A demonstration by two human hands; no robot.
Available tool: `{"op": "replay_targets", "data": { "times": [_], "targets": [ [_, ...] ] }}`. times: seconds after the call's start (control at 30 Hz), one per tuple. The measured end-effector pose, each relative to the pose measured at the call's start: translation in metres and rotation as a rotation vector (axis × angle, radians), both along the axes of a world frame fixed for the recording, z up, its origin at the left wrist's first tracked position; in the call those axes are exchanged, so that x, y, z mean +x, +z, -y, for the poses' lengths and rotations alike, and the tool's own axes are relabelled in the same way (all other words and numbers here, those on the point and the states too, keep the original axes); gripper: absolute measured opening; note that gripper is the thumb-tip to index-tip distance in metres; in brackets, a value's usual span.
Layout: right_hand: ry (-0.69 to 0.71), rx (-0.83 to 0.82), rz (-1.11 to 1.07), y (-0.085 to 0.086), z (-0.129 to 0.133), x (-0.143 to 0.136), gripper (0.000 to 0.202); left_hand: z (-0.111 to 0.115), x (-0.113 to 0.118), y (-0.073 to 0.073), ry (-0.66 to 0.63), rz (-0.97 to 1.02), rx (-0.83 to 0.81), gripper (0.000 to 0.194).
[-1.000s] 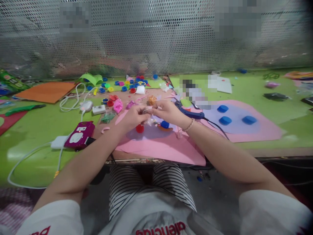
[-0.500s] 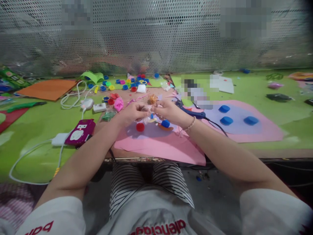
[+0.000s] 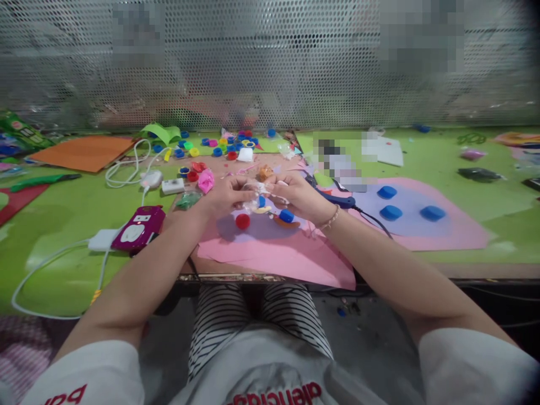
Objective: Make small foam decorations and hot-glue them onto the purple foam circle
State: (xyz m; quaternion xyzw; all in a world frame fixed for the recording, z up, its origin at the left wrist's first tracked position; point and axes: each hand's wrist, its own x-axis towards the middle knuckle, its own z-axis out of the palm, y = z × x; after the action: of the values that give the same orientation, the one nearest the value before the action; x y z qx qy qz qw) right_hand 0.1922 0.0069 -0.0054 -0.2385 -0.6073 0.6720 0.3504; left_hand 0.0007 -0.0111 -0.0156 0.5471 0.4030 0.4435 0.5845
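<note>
Between my hands is a crumpled piece of clear plastic film [image 3: 252, 206], pinched from both sides above a pink sheet. My left hand [image 3: 228, 196] is closed, thumb and fingers pressed on its left side. On the other side, my right hand [image 3: 297, 197] also has its fingers closed on the film, their tips partly hidden. Below them on the purple patch of the pink paper [image 3: 274, 253] lie a red cap [image 3: 242, 221] and a blue cap [image 3: 287, 215] beside an orange curved piece [image 3: 287, 224].
Several coloured caps [image 3: 217, 152] are scattered at the back. Left of the hands sits a magenta power box [image 3: 141, 228] with white cables. A dark blue corded tool [image 3: 340, 201] lies to the right, near another pink sheet [image 3: 464, 239] bearing blue caps [image 3: 433, 213]. A perforated metal panel [image 3: 270, 67] stands behind.
My fingers have shifted slightly, and more of the clear film shows spread between them. Both hands keep their hold. The camera view has moved a little.
</note>
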Motion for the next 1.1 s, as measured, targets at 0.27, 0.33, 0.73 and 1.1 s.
{"op": "replay_targets", "data": {
  "times": [0.27, 0.33, 0.73, 1.1],
  "targets": [
    [-0.197, -0.089, -0.168, 0.003, -0.009, 0.009, 0.016, 0.001, -0.002, 0.005, 0.063, 0.094, 0.043, 0.025],
    [-0.184, -0.125, -0.176, 0.001, -0.009, 0.007, 0.010, 0.002, -0.001, 0.005, 0.072, 0.092, 0.036, 0.025],
    [-0.163, -0.133, -0.201, -0.006, -0.010, -0.005, 0.028, 0.001, 0.000, -0.006, 0.087, -0.040, 0.109, 0.024],
    [-0.173, 0.262, 0.043, -0.015, -0.017, 0.003, 0.032, -0.003, 0.002, -0.014, 0.243, -0.314, 0.357, 0.012]
  ]
}}
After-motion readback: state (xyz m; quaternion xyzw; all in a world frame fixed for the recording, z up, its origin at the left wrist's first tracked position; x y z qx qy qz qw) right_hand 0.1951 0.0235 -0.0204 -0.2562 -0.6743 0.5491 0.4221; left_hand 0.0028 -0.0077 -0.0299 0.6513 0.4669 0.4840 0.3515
